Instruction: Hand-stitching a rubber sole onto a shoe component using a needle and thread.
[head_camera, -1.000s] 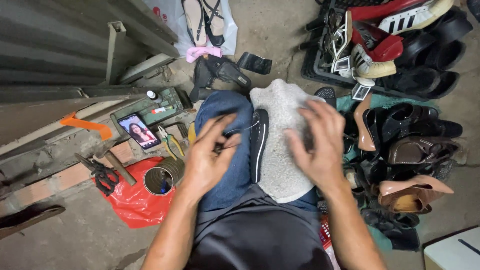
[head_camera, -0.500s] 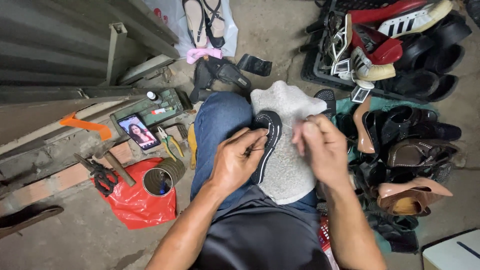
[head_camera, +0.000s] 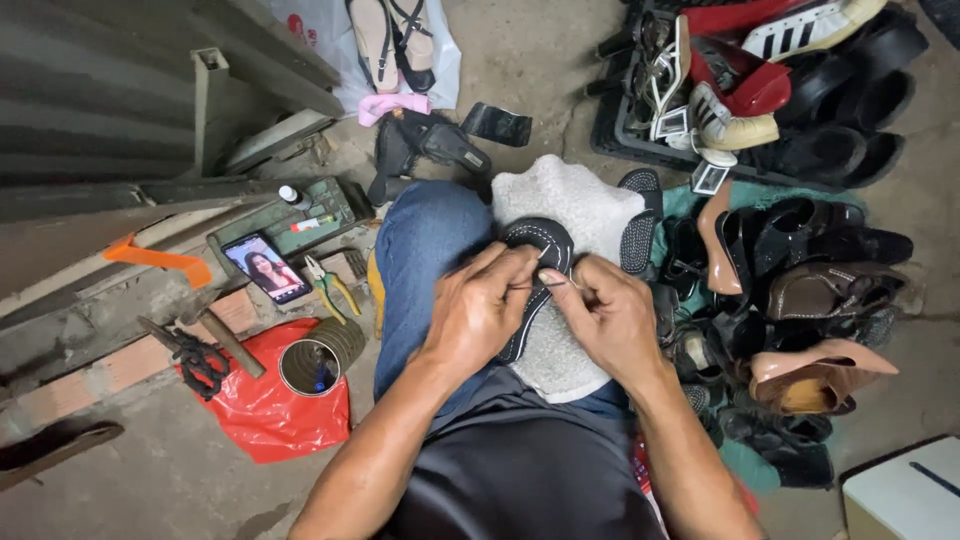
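So the person is sitting low with a black sandal sole (head_camera: 535, 262) lying on a whitish fuzzy cloth (head_camera: 570, 200) draped over their lap, right between the blue-jeans knee (head_camera: 425, 250) and a second black sole (head_camera: 640, 220) that sits at the cloth's far right edge. The sole being worked on has pale stitching running round its rim. The left hand (head_camera: 480, 315) is clamped down on the near half of that sole, fingers curled shut around its edge, thumb and forefinger pinched at the rim. The right hand (head_camera: 605, 315) sits just beside it, fingers also closed, pinching what looks like a thin needle or thread (head_camera: 545, 284) that runs across to the left fingertips; it's too fine to say which. Left of the sole, past the knee, there's a phone (head_camera: 267, 268) with a lit screen lying on a green tray (head_camera: 330, 205), pliers with yellow-green handles (head_camera: 330, 285) just beside it, and an open tin can (head_camera: 318, 358) resting on a red plastic bag (head_camera: 265, 415). A hammer (head_camera: 215, 335) lies across the bag's upper edge. Right of the sole there's a big heap of shoes: brown and tan heels (head_camera: 820, 365), dark loafers, and farther up a black crate (head_camera: 650, 145) stuffed with red and white sneakers (head_camera: 780, 35). Beyond the cloth, a white bag (head_camera: 330, 50) with a strappy sandal on it.
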